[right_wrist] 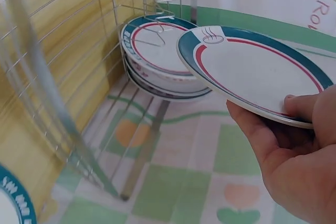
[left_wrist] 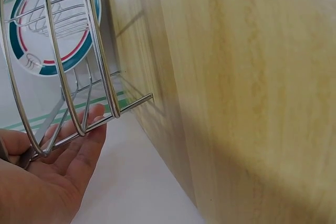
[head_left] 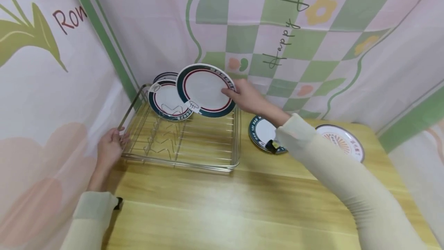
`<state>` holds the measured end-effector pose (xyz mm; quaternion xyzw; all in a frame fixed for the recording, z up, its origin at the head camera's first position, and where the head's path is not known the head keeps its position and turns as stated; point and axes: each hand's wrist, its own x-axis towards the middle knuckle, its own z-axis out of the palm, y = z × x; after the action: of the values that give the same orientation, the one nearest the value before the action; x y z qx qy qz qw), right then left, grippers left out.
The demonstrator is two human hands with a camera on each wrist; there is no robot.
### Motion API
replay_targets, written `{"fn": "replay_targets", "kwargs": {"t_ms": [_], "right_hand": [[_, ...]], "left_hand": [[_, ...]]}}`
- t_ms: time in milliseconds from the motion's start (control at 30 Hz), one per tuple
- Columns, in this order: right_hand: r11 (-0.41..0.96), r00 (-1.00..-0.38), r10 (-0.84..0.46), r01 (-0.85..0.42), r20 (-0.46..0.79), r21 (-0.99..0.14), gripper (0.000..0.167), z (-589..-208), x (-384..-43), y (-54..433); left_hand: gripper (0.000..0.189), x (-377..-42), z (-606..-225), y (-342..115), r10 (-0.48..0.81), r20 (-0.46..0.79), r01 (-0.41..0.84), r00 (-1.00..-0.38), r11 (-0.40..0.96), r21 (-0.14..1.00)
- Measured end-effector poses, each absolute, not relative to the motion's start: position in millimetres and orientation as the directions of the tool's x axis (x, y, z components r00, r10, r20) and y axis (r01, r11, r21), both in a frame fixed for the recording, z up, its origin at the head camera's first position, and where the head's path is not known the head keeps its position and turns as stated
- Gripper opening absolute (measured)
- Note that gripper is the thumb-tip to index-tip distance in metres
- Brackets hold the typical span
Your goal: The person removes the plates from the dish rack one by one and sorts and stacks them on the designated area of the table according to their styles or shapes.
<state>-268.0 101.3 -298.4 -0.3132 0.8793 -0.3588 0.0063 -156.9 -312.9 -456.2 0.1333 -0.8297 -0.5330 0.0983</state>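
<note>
Plate [head_left: 204, 90], teal rim with a red ring inside, is up off the table, centre of the head view, over the rear right part of the wire rack [head_left: 227, 169]. Right hand [head_left: 246, 95] pinches it at its right edge: thumb on the face, fingers behind (right wrist view shows both sides of that grip). Key relation: nearly all of the plate lies to the left of the grip, reaching out toward the racked plates. It's round, so no long axis; what counts is its tilt, face turned to the head camera. Right hand has it, left is well apart. Just left of it, a matching plate [head_left: 165, 95] leans in the rack's rear left, with another dark-rimmed plate [head_left: 165, 75] showing behind; the held one overlaps the matching plate in view, can't tell if they touch. Left hand [head_left: 110, 146] grips the rack's left end wires, left of frame. Right of the rack, a teal-rimmed plate [head_left: 262, 130] lies on the table, partly behind the right sleeve [head_left: 333, 169]; a sunburst plate [head_left: 350, 142] sits further right. Surface is a wood-grain table [head_left: 215, 211], glare lower centre. Green-and-pink checked cloth [head_left: 243, 39] hangs behind, flower-print cloth [head_left: 31, 99] at left.
</note>
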Motion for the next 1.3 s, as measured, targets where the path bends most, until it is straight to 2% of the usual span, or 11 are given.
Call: {"fn": "replay_targets", "kwargs": {"t_ms": [200, 433, 633, 767, 1100, 1300], "right_hand": [[0.577, -0.85, -0.482, -0.492, 0.214, -0.652, 0.028, -287.6, -253.1, 139.2], [0.625, -0.902, -0.414, -0.378, 0.12, -0.683, 0.035, -282.7, -229.9, 185.1], [0.709, -0.937, -0.331, -0.325, 0.111, -0.626, 0.037, -284.2, -207.3, 221.2], [0.715, -0.946, -0.309, -0.297, 0.094, -0.633, 0.034, -293.1, -191.1, 248.6], [0.786, -0.977, -0.201, -0.117, -0.073, -0.608, 0.044, -321.2, -148.4, 310.3], [0.811, -0.971, -0.146, -0.008, -0.188, -0.585, 0.047, -339.5, -123.2, 336.1]], "left_hand": [[0.046, -156.5, -455.0, -313.3, -0.321, 0.029, -0.109, -0.947, 0.403, 0.908], [0.045, -154.5, -455.1, -313.3, -0.314, 0.031, -0.106, -0.949, 0.412, 0.905], [0.046, -153.9, -453.8, -314.7, -0.308, 0.028, -0.108, -0.951, 0.414, 0.904], [0.047, -154.9, -453.9, -315.8, -0.303, 0.028, -0.106, -0.952, 0.414, 0.904], [0.046, -155.4, -455.7, -315.0, -0.314, 0.027, -0.114, -0.949, 0.422, 0.899], [0.047, -157.4, -457.0, -315.3, -0.315, 0.024, -0.118, -0.949, 0.423, 0.898]]}}
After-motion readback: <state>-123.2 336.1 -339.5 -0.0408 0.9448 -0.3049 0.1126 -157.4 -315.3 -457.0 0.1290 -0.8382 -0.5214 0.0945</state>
